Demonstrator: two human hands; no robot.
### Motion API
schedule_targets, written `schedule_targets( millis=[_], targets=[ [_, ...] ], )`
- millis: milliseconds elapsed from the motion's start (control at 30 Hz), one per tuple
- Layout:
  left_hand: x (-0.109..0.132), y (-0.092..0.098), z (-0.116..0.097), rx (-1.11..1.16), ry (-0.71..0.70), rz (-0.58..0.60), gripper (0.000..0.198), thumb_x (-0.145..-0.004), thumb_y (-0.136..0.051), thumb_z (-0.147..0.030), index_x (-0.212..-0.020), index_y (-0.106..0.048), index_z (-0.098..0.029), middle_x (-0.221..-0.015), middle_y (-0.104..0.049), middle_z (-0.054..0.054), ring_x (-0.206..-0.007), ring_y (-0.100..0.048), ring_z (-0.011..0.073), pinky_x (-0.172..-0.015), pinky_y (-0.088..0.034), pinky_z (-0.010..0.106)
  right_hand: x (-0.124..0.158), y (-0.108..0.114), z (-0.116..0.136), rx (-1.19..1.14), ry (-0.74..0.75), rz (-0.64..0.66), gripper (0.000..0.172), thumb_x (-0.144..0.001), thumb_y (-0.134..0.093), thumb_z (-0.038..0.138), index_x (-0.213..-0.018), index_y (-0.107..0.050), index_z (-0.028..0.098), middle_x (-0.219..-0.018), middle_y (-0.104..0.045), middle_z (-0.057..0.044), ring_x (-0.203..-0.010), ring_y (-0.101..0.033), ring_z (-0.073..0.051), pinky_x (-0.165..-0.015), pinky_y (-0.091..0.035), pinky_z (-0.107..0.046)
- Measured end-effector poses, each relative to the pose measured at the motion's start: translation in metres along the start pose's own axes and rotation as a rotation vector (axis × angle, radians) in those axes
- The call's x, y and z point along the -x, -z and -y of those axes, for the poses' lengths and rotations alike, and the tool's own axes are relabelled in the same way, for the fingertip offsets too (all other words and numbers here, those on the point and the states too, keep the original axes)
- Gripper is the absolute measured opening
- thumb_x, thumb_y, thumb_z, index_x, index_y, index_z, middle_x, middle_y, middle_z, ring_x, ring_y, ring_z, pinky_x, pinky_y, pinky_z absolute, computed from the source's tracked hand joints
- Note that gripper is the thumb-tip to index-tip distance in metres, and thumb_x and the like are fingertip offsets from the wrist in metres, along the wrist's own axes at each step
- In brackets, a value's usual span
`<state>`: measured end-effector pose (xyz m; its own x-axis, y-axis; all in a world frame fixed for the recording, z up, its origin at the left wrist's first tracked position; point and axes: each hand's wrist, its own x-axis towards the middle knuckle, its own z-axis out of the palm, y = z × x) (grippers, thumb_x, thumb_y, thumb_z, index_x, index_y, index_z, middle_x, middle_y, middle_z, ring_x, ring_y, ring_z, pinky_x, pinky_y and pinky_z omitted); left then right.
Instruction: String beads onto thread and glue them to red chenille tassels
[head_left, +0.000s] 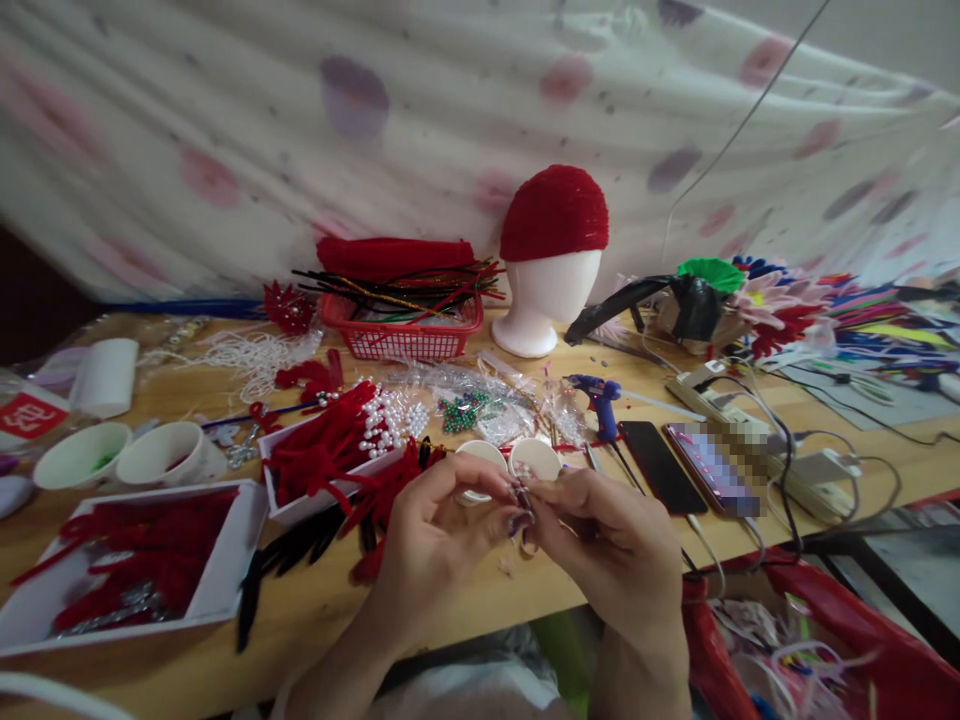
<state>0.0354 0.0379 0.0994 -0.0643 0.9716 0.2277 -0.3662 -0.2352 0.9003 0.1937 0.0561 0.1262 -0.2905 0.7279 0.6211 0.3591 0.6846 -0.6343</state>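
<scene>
My left hand [435, 545] and my right hand [619, 545] meet above the front of the wooden table [480, 610]. Both are closed, thumb against fingers, pinching a small beaded piece [520, 492] between them. Its exact kind is too small to tell, and the fingertips cover part of it. Just behind the fingers stand two white paper cups [534, 458]. To the left of my left hand lie red fuzzy stems [401, 480], and a white box [379, 468] holds more red stems tipped with white beads.
A blue glue gun [600, 400], a black phone [661, 465] and power strips [795, 480] with cables lie right. Behind stand a red basket [405, 343] and a foam head [536, 295] in a red cap. Another white box [236, 555] sits left; a red-lined bin [862, 620] is lower right.
</scene>
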Motion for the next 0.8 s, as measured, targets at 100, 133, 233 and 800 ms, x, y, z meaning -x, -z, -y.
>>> schedule_targets(
  millis=[100, 133, 233, 800],
  targets=[
    [-0.001, -0.003, 0.001, -0.005, -0.042, -0.051, 0.009, -0.079, -0.085, -0.023, -0.081, -0.076, -0.024, -0.082, -0.076, -0.002, -0.08, -0.071, 0.011, -0.076, -0.056, 0.016, -0.001, 0.0, 0.002, 0.047, 0.044, -0.018, 0.019, -0.089, -0.065, 0.006, -0.081, -0.06, 0.022, -0.058, -0.055, 0.007, -0.045, -0.048, -0.007, -0.042, -0.033, -0.019],
    [-0.002, -0.004, 0.001, 0.003, -0.055, -0.057, 0.009, -0.079, -0.085, -0.024, -0.081, -0.076, -0.024, -0.081, -0.076, -0.001, -0.08, -0.071, 0.0117, -0.075, -0.057, 0.017, -0.001, 0.0, 0.003, 0.067, 0.06, -0.018, 0.019, -0.089, -0.065, 0.005, -0.081, -0.06, 0.022, -0.057, -0.055, 0.007, -0.046, -0.047, -0.007, -0.042, -0.032, -0.02],
    [-0.003, -0.004, 0.002, -0.01, -0.128, -0.035, 0.006, -0.082, -0.082, -0.024, -0.084, -0.078, -0.025, -0.081, -0.074, 0.0, -0.081, -0.069, 0.0134, -0.076, -0.057, 0.02, -0.001, 0.002, 0.003, 0.097, 0.091, -0.012, 0.017, -0.09, -0.064, 0.005, -0.086, -0.061, 0.022, -0.058, -0.057, 0.006, -0.046, -0.045, -0.008, -0.042, -0.031, -0.021],
    [0.005, -0.003, 0.001, -0.454, -0.373, -0.054, 0.008, -0.09, -0.072, -0.017, -0.088, -0.071, -0.024, -0.09, -0.058, 0.001, -0.086, -0.057, 0.0161, -0.077, -0.048, 0.026, 0.005, 0.006, 0.011, 0.188, 0.109, -0.017, 0.018, -0.091, -0.063, 0.005, -0.091, -0.06, 0.023, -0.065, -0.06, 0.004, -0.054, -0.053, -0.01, -0.047, -0.036, -0.022]
  ],
)
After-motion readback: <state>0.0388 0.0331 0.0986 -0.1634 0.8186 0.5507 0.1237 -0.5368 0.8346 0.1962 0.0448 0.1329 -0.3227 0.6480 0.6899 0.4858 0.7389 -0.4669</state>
